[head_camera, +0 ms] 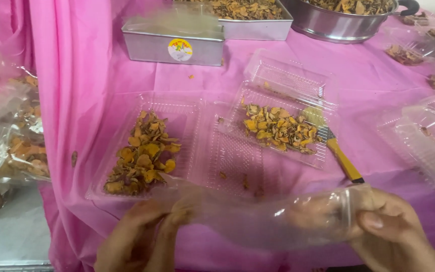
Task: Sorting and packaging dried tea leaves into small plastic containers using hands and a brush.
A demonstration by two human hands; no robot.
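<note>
Grip: left hand [137, 234] and right hand [388, 226] clamped on a clear bag [268, 216].
Behind: trays [187, 121] of dried slices [144, 153].

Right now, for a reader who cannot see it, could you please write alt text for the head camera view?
Two bare hands, left hand and right hand, stretch a clear plastic bag between them above a pink tablecloth. Behind it lie open clear plastic trays holding dried yellow-brown slices, with a yellow-handled brush beside one tray and metal containers farther back.
</note>
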